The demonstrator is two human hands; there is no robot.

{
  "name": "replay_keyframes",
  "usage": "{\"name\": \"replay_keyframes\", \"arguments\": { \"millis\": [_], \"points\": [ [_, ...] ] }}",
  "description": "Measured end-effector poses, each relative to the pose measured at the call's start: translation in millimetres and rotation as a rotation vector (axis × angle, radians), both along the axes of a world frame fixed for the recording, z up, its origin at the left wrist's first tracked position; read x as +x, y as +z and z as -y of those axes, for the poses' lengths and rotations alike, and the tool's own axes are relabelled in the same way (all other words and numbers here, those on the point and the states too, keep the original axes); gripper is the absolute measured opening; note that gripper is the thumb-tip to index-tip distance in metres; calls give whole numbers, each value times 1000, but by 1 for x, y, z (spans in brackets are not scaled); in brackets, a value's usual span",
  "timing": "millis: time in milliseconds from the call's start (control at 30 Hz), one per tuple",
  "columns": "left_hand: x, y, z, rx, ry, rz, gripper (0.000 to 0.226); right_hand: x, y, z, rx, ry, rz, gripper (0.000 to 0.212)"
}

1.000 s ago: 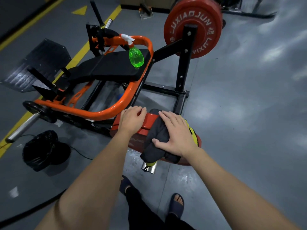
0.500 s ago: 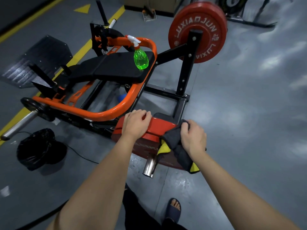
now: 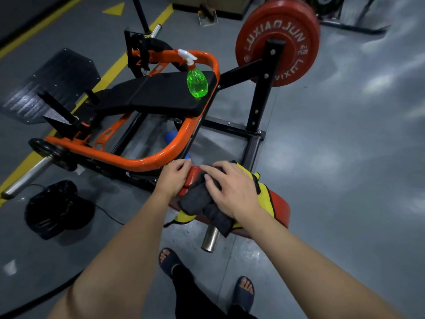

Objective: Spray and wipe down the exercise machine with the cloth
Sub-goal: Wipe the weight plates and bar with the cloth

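We have shifted the right grip [image 3: 232,189] from a bunched hold to a flat, open-fingered press on the cloth [image 3: 197,201] atop the red plate [image 3: 279,208], so wiping continues. The left grip [image 3: 173,177], just beside it, curls over the plate's rim. Beyond both grips the spray bottle [image 3: 197,85] stands on the seat pad [image 3: 161,93], with grey floor [image 3: 345,157] all around.
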State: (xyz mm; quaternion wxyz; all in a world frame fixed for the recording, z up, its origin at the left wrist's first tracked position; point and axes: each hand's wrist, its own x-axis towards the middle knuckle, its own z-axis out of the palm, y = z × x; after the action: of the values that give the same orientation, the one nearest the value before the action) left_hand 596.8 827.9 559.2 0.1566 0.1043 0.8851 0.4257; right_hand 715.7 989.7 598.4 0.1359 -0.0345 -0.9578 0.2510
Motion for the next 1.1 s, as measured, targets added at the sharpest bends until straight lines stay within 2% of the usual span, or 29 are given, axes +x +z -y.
{"name": "replay_keyframes", "arguments": {
  "millis": [67,200,333,433,533,633,733,833,900,967,1033,1100],
  "points": [
    [-2,-4,5,9,25,23,43,11,-2,-14,-64,-97,7,34],
    [-8,-7,12,17,38,67,44,28,-4,-31,-185,-335,157,39],
    [-9,-6,13,-23,40,66,53,8,2,-19,-107,-456,301,40],
    [-10,-2,11,-114,44,75,65,-2,4,-13,-64,-494,322,40],
    [-11,3,8,-277,-12,-22,71,-5,7,-11,-8,-490,370,42],
    [-6,10,2,-411,-38,-172,56,-11,12,-6,-17,-487,413,41],
    [7,15,-7,-373,-129,-250,51,-20,19,-7,-106,-501,432,30],
    [22,21,-17,-286,-210,-259,47,-14,18,-18,-361,-551,257,19],
    [33,27,-27,-242,-254,-289,42,7,13,-24,-469,-507,38,26],
    [45,33,-40,-235,-310,-301,50,32,1,-30,-403,-319,-80,44],
    [53,35,-50,-279,-292,-276,56,52,-8,-39,-225,-106,6,78],
    [57,29,-54,-325,-255,-328,56,62,-8,-51,-106,21,153,111]
  ]
}}
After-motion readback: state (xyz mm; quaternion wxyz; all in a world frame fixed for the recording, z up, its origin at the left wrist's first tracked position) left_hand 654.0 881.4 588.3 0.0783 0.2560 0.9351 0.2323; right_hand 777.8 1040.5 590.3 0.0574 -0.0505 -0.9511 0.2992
